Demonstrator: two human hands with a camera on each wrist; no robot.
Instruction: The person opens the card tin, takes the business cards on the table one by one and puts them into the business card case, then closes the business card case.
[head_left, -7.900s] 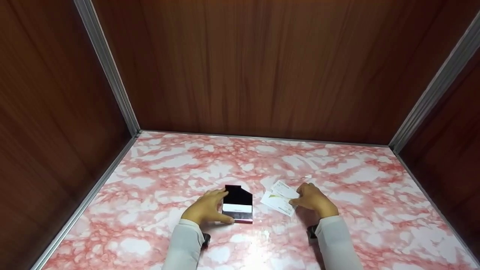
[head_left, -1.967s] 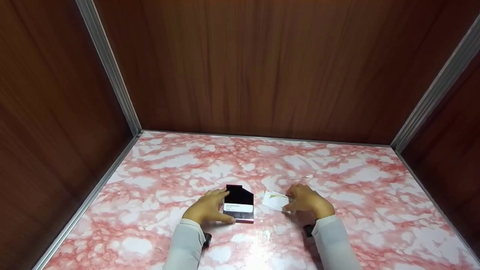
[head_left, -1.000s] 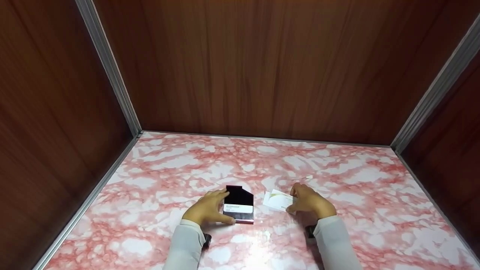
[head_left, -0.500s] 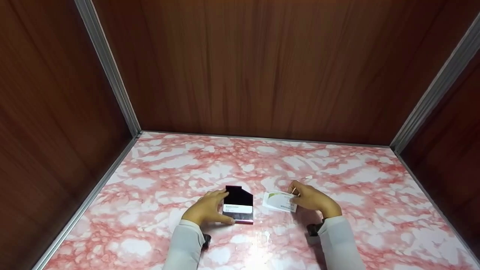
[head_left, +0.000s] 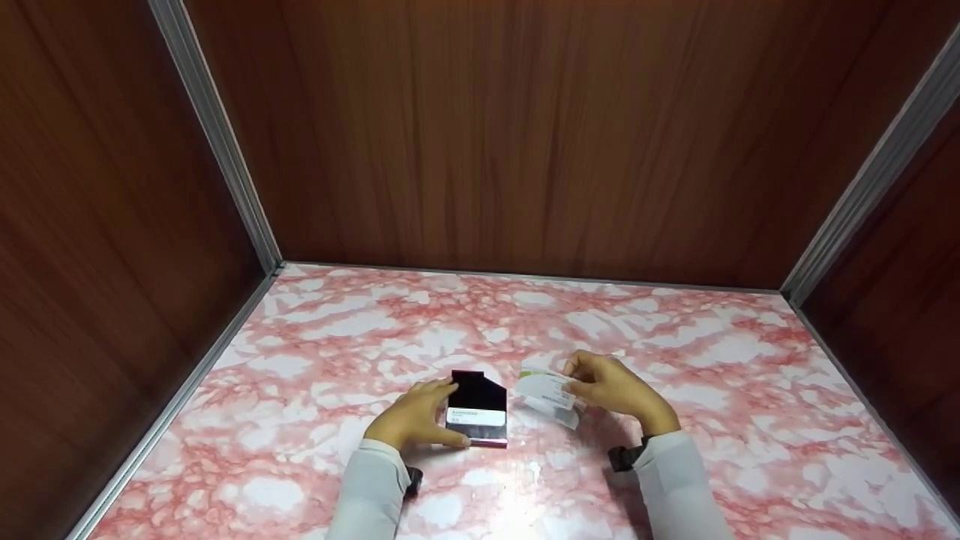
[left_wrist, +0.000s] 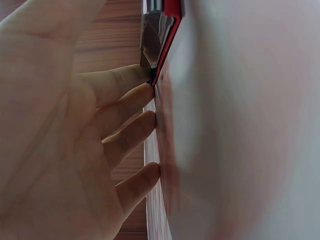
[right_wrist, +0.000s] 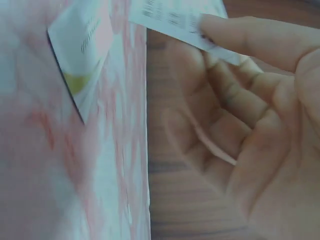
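A flat black card case (head_left: 480, 394) with a red edge lies on the table, a white printed band showing across it. My left hand (head_left: 411, 416) holds it from its left side, thumb at the near corner and forefinger at the far end. In the left wrist view the other fingertips touch the tabletop beside the case (left_wrist: 162, 37). My right hand (head_left: 619, 390) pinches a white card (head_left: 546, 387) with small print and a green corner, tilted above the table. Below it lies another white card (head_left: 556, 414), partly covered. In the right wrist view this lower card (right_wrist: 82, 50) shows a yellow-green patch.
The table (head_left: 337, 322) has a red and white marbled top. Brown wood-grain panels (head_left: 487, 135) with grey metal corner posts (head_left: 217, 135) enclose it at the back and sides. Glare falls on the tabletop in front of the case.
My right hand has raised the top card off the lower one and shifted slightly left and away from me. Earlier the two cards lay fanned, then stacked. My left hand and the case stay put.
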